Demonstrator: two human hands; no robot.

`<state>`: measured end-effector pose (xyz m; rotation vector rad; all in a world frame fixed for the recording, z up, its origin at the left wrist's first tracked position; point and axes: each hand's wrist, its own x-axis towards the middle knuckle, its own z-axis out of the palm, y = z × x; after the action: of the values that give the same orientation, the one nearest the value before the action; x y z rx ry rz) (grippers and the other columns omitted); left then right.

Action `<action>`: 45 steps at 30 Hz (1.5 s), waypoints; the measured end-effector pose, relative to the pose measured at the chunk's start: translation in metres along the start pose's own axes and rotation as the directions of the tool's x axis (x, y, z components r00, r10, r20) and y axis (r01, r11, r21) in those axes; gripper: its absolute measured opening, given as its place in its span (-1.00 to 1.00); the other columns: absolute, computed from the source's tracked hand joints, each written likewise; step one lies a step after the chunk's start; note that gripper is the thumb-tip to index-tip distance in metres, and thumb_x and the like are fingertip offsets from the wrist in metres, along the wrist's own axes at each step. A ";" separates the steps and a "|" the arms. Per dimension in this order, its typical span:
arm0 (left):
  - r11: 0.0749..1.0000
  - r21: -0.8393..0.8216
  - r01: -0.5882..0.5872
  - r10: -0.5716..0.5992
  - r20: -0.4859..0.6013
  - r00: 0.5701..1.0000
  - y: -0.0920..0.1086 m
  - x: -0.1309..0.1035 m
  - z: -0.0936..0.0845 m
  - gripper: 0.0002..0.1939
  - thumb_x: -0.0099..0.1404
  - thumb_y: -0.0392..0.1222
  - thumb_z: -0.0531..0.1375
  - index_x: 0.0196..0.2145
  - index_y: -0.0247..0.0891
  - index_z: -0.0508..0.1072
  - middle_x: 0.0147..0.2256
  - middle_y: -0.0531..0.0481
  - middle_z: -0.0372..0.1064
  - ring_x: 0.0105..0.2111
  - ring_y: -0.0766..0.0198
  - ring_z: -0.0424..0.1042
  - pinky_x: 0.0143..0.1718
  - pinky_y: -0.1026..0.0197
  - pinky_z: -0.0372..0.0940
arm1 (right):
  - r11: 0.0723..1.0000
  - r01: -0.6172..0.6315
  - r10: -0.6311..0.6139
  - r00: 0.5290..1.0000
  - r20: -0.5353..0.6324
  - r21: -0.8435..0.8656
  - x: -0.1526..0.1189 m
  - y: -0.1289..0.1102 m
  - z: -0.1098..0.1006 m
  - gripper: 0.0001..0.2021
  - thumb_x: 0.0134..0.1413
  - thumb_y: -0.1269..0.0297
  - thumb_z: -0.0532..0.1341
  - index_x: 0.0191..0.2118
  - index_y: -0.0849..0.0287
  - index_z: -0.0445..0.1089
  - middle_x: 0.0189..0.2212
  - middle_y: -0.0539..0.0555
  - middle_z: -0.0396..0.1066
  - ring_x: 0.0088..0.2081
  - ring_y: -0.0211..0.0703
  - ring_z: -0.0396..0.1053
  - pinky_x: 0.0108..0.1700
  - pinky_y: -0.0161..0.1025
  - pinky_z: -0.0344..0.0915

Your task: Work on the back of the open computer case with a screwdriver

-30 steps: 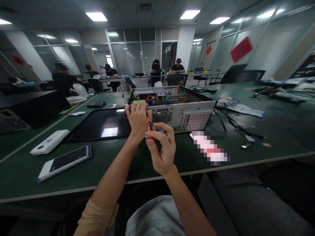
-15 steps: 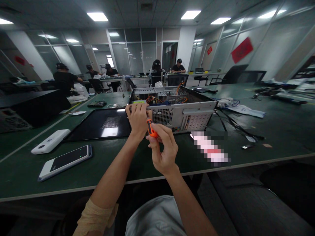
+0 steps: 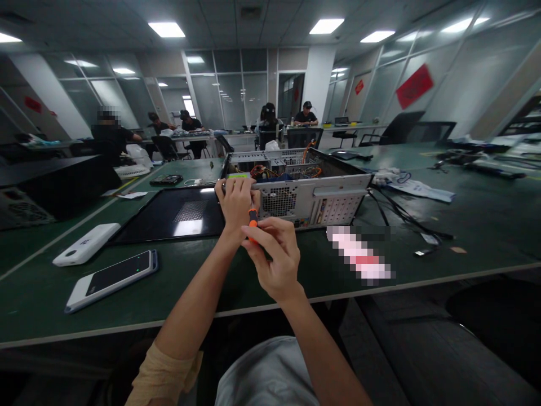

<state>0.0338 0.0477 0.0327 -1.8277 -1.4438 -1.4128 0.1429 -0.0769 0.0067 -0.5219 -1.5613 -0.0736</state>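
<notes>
Pinches an orange-and-black screwdriver (image 3: 252, 221) between thumb and bent fingers of the right hand (image 3: 276, 256), tip out of sight behind the left hand (image 3: 236, 203). Rests the left hand over the near left corner of the open computer case (image 3: 304, 197) on the table (image 3: 473, 208), fingers bent over the edge; cannot tell the exact hold underneath. Looks like working a screw in the near face of the case, or lining up with one. Seems to call for a straight driver, steady pressure and small twists from the fingertips, with the corner kept braced. Around the hands, on smooth green tabletop: at near left, a flat gadget (image 3: 114, 278) with a dark, glassy screen and, just beyond, a rounded white plastic box (image 3: 87, 244); at near right, a pink item (image 3: 359, 256), too blocked out to name. Farther on, left of the case, a glossy black panel (image 3: 143, 220) with a patch of tiny holes. On the case, dull grey metal, a mesh grille (image 3: 276, 202) and, inside, coloured wires (image 3: 257, 170). Beyond to the right, limp white cloth (image 3: 426, 188). At the far side, a person (image 3: 306, 117) in dark clothing.
</notes>
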 end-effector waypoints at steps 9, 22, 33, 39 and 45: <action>1.000 0.022 0.001 -0.001 0.008 1.000 0.000 0.001 0.000 -0.67 0.29 -0.30 0.05 -0.14 -0.15 0.58 -0.14 -0.13 0.56 0.02 -0.02 0.41 0.34 -0.19 -0.03 | 0.994 0.085 -0.087 0.996 0.020 0.076 0.003 0.001 0.000 -0.77 0.24 0.37 0.36 0.00 0.08 0.51 -0.02 0.09 0.54 -0.25 -0.27 0.57 -0.18 -0.31 0.57; 0.998 0.063 -0.018 0.018 0.003 1.000 -0.002 0.001 0.002 -0.71 0.30 -0.30 0.08 -0.15 -0.17 0.58 -0.14 -0.12 0.58 0.00 -0.01 0.41 0.31 -0.17 -0.01 | 0.990 0.021 -0.037 0.993 0.115 0.137 0.001 -0.004 0.000 -0.69 0.39 0.45 0.10 0.15 0.07 0.38 0.13 0.16 0.47 0.15 -0.09 0.47 0.16 -0.09 0.49; 0.997 0.035 -0.065 0.065 0.002 0.998 -0.002 0.001 -0.003 -0.71 0.27 -0.33 0.09 -0.15 -0.17 0.56 -0.15 -0.09 0.57 -0.03 0.01 0.42 0.30 -0.16 -0.02 | 0.997 0.072 -0.073 0.997 0.027 0.036 -0.002 -0.002 0.004 -0.64 0.30 0.39 0.27 0.18 0.07 0.39 0.00 0.12 0.56 0.02 -0.12 0.54 0.07 -0.16 0.53; 0.999 0.029 -0.036 0.033 0.088 0.996 -0.002 0.002 -0.006 -0.70 0.29 -0.31 0.09 -0.11 -0.18 0.56 -0.11 -0.13 0.56 0.03 -0.03 0.40 0.33 -0.21 -0.07 | 0.979 0.178 -0.176 0.984 0.028 -0.098 0.001 -0.004 -0.002 -0.76 0.30 0.43 0.26 0.04 0.12 0.48 -0.02 0.15 0.60 -0.07 -0.14 0.60 -0.04 -0.22 0.57; 0.997 0.024 -0.068 0.067 0.042 0.997 -0.003 0.001 -0.006 -0.67 0.31 -0.35 0.05 -0.11 -0.16 0.55 -0.11 -0.10 0.57 0.01 0.00 0.41 0.33 -0.19 -0.04 | 0.984 0.142 -0.152 0.984 -0.090 -0.108 0.001 -0.003 -0.006 -0.76 0.32 0.40 0.25 0.06 0.10 0.46 -0.06 0.13 0.61 -0.07 -0.12 0.61 -0.06 -0.19 0.61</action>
<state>0.0284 0.0440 0.0351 -1.8814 -1.4003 -1.3258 0.1472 -0.0811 0.0087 -0.4751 -1.5038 -0.2887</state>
